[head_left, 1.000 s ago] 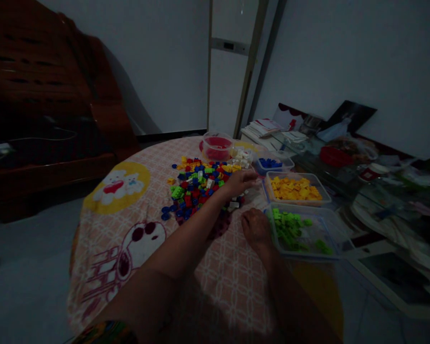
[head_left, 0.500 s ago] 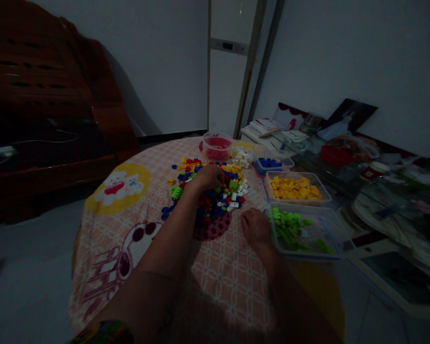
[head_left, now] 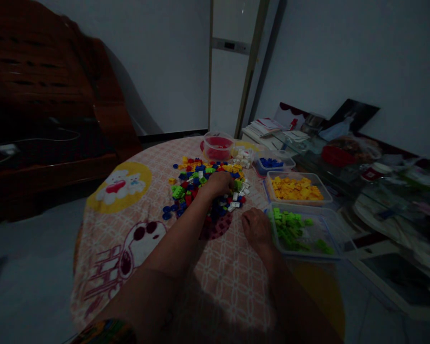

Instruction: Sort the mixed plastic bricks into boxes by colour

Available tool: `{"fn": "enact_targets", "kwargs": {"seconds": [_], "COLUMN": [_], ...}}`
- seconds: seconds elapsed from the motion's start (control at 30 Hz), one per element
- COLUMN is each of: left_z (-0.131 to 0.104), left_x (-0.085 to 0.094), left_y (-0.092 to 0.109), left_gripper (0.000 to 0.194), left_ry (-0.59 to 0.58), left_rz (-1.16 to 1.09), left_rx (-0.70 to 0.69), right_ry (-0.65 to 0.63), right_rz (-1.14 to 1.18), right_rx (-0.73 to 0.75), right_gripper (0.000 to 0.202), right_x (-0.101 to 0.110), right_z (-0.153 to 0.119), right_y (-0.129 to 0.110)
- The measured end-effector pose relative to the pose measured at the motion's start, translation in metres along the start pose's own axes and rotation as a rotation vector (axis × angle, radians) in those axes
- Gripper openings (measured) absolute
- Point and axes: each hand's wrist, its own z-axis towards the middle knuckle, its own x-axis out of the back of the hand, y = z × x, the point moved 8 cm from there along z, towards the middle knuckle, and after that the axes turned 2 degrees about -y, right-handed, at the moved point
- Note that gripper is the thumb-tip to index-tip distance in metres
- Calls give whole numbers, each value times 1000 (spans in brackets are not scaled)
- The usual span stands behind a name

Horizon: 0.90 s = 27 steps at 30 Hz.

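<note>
A heap of mixed toy building bricks lies on the cloth-covered table, in red, blue, yellow, green and white. My left hand reaches over its right part, fingers bent down and closed among the bricks. Its fingertips are at a green brick; what they pinch is hidden. My right hand rests on the cloth, fingers curled in, and I cannot make out whether anything is inside. Right beside it stands a clear box of green bricks.
Behind the green bricks' box are a box of yellow bricks and one of blue bricks. White bricks lie loose near a round clear tub at the back. A cluttered glass table stands to the right.
My left hand has moved right and slightly nearer across the heap, up to the green brick, uncovering bricks on the left. My right hand stays in place.
</note>
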Motion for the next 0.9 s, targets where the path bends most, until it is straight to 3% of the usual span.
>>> {"fn": "enact_targets", "kwargs": {"seconds": [0.27,0.4,0.53,0.7,0.8,0.9], "left_z": [1,2,10,33,48,54], "left_x": [5,13,1,-27,-35,-33], "left_y": [-2,-13,-11,32,68,98], "left_gripper": [19,19,14,15,21,36], "left_ry": [43,145,186,112,86,98], "left_rz": [-177,-502,-941,-1368,-1456,-1413], "left_rx": [-62,-67,-32,-24,-88,-239], "right_ry": [-19,-16,-8,-15,-17,-31], "right_rz": [2,16,27,5,4,12], "right_rx": [-5,-5,9,-7,-2,7], "right_gripper": [19,18,18,20,20,22], "right_x": [1,0,-1,-1,1,1], "right_z": [1,1,1,1,3,4], "right_y": [-1,0,0,1,0,0]}}
